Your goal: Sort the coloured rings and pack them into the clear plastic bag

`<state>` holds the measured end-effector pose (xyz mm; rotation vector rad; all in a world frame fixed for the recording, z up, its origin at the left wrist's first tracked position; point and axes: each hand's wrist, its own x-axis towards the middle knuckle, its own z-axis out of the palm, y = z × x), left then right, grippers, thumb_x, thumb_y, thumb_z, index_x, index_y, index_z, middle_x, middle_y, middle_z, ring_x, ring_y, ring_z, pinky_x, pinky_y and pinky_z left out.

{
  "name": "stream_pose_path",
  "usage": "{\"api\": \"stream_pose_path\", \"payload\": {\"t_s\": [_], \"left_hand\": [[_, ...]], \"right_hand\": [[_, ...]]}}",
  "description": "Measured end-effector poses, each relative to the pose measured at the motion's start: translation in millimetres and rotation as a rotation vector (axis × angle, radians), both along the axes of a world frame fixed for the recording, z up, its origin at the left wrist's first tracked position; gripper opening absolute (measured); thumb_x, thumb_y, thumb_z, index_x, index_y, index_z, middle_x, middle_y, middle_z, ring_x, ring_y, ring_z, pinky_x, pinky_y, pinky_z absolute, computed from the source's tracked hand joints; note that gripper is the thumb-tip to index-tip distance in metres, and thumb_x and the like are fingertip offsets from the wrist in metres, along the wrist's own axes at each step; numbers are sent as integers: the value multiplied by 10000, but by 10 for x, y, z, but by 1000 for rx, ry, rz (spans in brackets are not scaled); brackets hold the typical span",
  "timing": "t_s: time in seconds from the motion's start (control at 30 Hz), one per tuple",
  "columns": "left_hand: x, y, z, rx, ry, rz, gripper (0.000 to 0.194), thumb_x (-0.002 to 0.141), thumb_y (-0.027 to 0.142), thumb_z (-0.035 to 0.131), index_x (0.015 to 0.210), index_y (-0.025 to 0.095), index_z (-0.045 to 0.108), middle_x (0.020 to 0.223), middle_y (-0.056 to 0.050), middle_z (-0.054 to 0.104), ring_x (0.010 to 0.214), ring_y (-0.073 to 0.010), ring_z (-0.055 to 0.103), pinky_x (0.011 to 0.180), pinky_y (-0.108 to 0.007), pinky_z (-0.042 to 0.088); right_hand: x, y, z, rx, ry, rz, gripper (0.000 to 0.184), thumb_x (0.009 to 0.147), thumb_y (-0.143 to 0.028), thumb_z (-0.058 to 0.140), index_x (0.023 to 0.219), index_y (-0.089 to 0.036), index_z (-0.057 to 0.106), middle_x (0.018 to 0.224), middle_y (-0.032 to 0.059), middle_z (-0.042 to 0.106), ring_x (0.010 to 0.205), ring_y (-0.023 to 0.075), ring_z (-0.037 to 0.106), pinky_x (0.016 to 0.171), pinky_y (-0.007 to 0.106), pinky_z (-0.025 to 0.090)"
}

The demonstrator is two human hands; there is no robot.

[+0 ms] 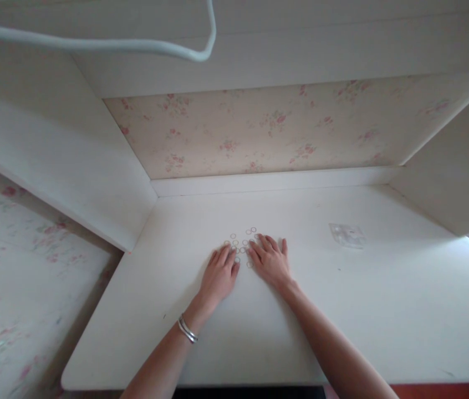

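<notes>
Several small thin rings lie in a loose cluster on the white desk, between and just beyond my hands. Whether they are metal or rubber I cannot tell. My left hand rests palm down at the cluster's left side, its fingertips touching or beside a few rings. On the other side my right hand lies flat with fingers spread, its fingertips over the rings' right edge. Neither hand grips anything. Some rings may be hidden under the fingers. A silver bangle circles my left wrist.
A small clear plastic bag lies on the white desk to the right. White side panels and a low back ledge bound the desktop. Overhead, a white cable hangs below the shelf.
</notes>
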<state>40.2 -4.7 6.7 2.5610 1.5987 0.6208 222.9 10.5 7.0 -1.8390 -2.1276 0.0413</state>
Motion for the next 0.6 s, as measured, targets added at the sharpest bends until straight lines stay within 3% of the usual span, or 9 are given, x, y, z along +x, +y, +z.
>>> {"api": "stream_pose_path", "payload": {"t_s": [0.2,0.4,0.6], "left_hand": [[98,92,-40,-33,1,-11,364,923,291,372,1258,180,464,1354,-117,460,1281,-241,383,1087,-478,270],[197,204,-1,-30,-47,-6,350,911,296,405,1234,182,476,1334,-118,470,1268,-236,396,1089,-452,264],[270,210,58,-28,-58,-25,431,897,397,421,1290,221,435,1398,-87,408,1306,-251,336,1084,-444,271]], "right_hand": [[52,24,-32,80,156,-15,368,941,-395,332,1182,-287,589,1316,31,516,1225,223,396,1078,492,128],[257,-44,-70,196,554,-174,409,939,-385,312,957,-181,667,1026,88,652,986,200,532,913,362,384],[632,-283,-56,252,631,-230,368,919,-410,364,884,-187,655,953,74,649,942,195,542,866,339,407]]}}
